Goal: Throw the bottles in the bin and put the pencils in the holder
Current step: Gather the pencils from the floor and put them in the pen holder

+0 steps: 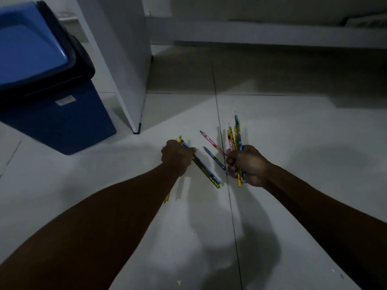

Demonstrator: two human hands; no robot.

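Observation:
My left hand (178, 156) is closed around a few pencils (206, 172), blue and yellow-green, whose ends slant down to the right just over the white floor. My right hand (248, 164) grips a bundle of several colourful pencils (235, 133) that fan upward from the fist. A pink pencil (211, 142) and a blue one (213, 156) stick out to the left of that fist. Another yellow pencil end (167, 198) shows under my left forearm. The blue bin (52, 114) with its lighter blue swing lid stands at the left. No bottles and no holder are in view.
A white furniture panel (125, 65) stands upright just right of the bin, its foot on the tiled floor (293, 132). A low white ledge (272, 34) runs along the back. The scene is dim, with shadows over the floor.

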